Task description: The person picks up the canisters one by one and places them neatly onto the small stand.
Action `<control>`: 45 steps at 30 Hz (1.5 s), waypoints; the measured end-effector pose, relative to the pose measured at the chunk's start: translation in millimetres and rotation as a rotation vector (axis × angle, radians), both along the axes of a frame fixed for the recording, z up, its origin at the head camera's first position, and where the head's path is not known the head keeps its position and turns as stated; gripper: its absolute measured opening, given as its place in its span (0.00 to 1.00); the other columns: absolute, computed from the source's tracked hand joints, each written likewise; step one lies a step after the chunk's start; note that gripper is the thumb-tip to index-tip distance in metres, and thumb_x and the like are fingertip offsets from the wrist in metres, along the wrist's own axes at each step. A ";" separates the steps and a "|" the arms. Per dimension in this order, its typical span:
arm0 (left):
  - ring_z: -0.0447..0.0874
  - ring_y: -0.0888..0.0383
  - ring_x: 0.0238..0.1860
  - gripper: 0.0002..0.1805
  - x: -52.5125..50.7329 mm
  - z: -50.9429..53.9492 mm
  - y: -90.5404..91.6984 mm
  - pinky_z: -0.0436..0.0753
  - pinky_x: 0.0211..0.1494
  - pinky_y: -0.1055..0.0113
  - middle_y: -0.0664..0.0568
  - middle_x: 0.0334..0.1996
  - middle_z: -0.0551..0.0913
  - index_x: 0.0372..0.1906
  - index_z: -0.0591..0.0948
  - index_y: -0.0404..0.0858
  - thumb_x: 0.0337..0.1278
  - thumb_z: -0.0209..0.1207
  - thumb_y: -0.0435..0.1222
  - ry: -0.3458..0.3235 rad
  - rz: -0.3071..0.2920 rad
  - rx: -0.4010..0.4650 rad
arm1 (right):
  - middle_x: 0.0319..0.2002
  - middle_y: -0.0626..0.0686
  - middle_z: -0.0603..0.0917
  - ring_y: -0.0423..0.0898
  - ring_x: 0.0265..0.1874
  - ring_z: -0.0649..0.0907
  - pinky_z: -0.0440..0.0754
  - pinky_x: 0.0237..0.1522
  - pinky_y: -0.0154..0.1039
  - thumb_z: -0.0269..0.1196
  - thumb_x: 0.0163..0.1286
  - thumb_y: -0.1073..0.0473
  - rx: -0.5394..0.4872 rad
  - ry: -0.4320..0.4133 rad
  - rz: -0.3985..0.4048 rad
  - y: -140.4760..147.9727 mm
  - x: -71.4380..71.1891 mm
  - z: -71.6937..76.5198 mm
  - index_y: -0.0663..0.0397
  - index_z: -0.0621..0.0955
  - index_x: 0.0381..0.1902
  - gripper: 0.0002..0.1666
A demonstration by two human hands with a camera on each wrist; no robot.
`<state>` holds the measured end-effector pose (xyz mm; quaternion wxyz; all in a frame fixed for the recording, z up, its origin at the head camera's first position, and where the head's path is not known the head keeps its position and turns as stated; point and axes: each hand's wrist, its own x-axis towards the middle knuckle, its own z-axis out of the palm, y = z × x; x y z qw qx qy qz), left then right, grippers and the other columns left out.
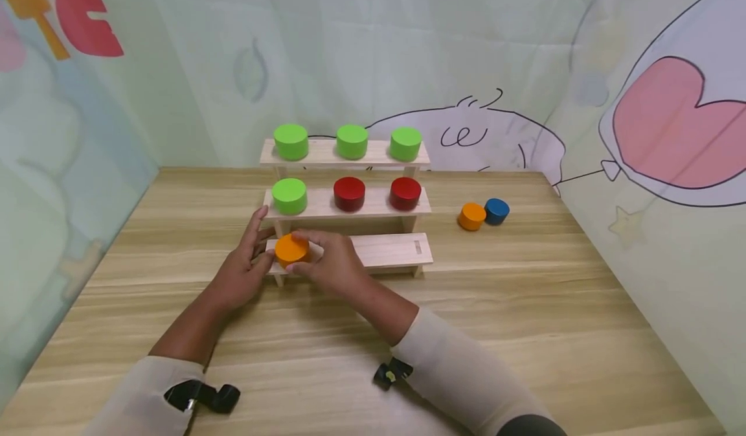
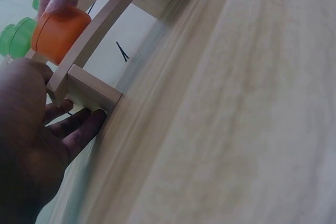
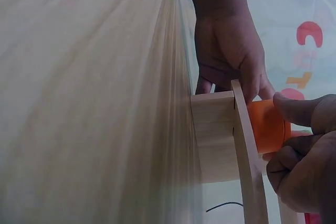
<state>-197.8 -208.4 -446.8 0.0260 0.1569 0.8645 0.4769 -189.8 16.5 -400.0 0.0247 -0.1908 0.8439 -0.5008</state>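
Note:
A three-step pale wooden rack stands on the table. My right hand pinches an orange round block between thumb and fingers, at the left end of the bottom step. In the right wrist view, the orange block sits against the board's top face. My left hand holds the left end of that step. Its thumb is near the orange block, and its other fingers reach around the leg, partly hidden.
Three light green blocks stand on the top step. On the middle step are one green block and two dark red blocks. Right of the rack, another orange block and a blue block lie on the wooden table.

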 end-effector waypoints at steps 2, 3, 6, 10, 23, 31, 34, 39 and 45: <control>0.69 0.23 0.79 0.48 -0.1 0.0 -0.1 0.69 0.78 0.28 0.28 0.84 0.61 0.89 0.32 0.71 0.88 0.46 0.34 -0.004 0.001 -0.002 | 0.69 0.52 0.87 0.47 0.73 0.83 0.79 0.76 0.41 0.82 0.63 0.62 0.021 0.009 -0.007 0.9 1.3 1.9 0.55 0.85 0.71 0.37; 0.69 0.23 0.79 0.48 -0.1 0.1 -0.2 0.69 0.78 0.27 0.28 0.84 0.61 0.89 0.32 0.71 0.88 0.46 0.34 -0.005 0.002 -0.002 | 0.70 0.51 0.87 0.47 0.74 0.83 0.79 0.76 0.41 0.82 0.62 0.62 0.033 0.010 -0.010 1.6 2.1 3.5 0.55 0.84 0.71 0.38; 0.69 0.23 0.79 0.48 0.0 0.5 0.2 0.69 0.78 0.27 0.28 0.84 0.61 0.89 0.33 0.71 0.87 0.46 0.34 -0.005 0.005 0.001 | 0.71 0.51 0.86 0.48 0.74 0.82 0.80 0.76 0.43 0.83 0.62 0.63 0.061 0.018 -0.017 4.6 3.8 8.6 0.55 0.84 0.72 0.40; 0.70 0.22 0.78 0.47 0.8 0.2 0.3 0.70 0.77 0.26 0.27 0.83 0.63 0.90 0.33 0.66 0.87 0.46 0.33 0.016 -0.004 0.010 | 0.70 0.50 0.87 0.49 0.74 0.82 0.80 0.76 0.45 0.82 0.62 0.65 0.099 0.023 -0.028 9.6 5.1 17.1 0.54 0.84 0.72 0.39; 0.70 0.22 0.77 0.47 2.1 1.4 1.2 0.71 0.77 0.26 0.26 0.83 0.63 0.90 0.32 0.63 0.87 0.45 0.33 0.022 -0.002 0.000 | 0.72 0.50 0.85 0.51 0.75 0.82 0.82 0.74 0.50 0.83 0.61 0.61 0.266 0.002 -0.031 28.3 16.5 44.9 0.49 0.81 0.76 0.45; 0.70 0.22 0.78 0.47 2.1 3.4 1.6 0.70 0.77 0.26 0.25 0.83 0.63 0.91 0.33 0.62 0.86 0.45 0.32 0.024 -0.001 -0.004 | 0.73 0.52 0.84 0.53 0.74 0.82 0.82 0.74 0.53 0.82 0.64 0.60 0.255 -0.011 -0.028 46.6 24.8 58.8 0.50 0.80 0.77 0.43; 0.70 0.22 0.78 0.47 2.5 3.5 2.0 0.70 0.77 0.26 0.25 0.83 0.63 0.91 0.33 0.62 0.87 0.45 0.32 0.023 0.003 -0.013 | 0.72 0.54 0.85 0.53 0.74 0.82 0.80 0.76 0.54 0.82 0.65 0.59 0.247 -0.008 -0.037 55.8 27.1 62.1 0.52 0.81 0.76 0.42; 0.70 0.22 0.78 0.47 2.9 3.0 1.6 0.70 0.77 0.26 0.25 0.83 0.63 0.91 0.33 0.62 0.86 0.45 0.33 0.018 0.008 -0.013 | 0.70 0.53 0.87 0.52 0.62 0.89 0.87 0.66 0.50 0.81 0.66 0.55 0.241 0.053 -0.049 72.0 32.2 63.7 0.50 0.83 0.74 0.39; 0.70 0.22 0.77 0.47 1.7 1.2 1.6 0.71 0.77 0.26 0.25 0.83 0.62 0.90 0.33 0.63 0.87 0.45 0.32 0.020 0.001 0.003 | 0.69 0.49 0.87 0.51 0.43 0.90 0.86 0.36 0.37 0.81 0.67 0.54 0.205 0.147 -0.097 93.2 33.6 61.3 0.48 0.84 0.73 0.37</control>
